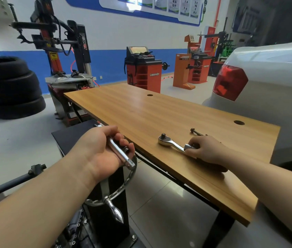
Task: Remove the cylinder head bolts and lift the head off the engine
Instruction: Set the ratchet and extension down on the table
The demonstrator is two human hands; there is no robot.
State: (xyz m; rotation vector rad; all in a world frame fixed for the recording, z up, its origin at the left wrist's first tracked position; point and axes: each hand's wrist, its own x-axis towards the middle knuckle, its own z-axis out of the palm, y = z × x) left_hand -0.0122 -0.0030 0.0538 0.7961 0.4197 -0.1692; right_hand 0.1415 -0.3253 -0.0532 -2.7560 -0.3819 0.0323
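Observation:
My left hand (104,149) grips a chrome extension bar (119,152) just off the near edge of the wooden table (141,111). A chrome ratchet wrench (173,143) lies flat on the table, and my right hand (206,149) holds its handle. A dark bolt (197,132) lies on the table just beyond my right hand. Part of the engine (75,228) on its stand shows at the bottom left, mostly hidden by my left arm.
A chrome handwheel (118,187) on a black stand sits below my left hand. A white car (267,83) stands close behind the table on the right. Stacked tyres (12,86), a tyre changer (66,56) and red wheel balancers (145,72) stand farther back.

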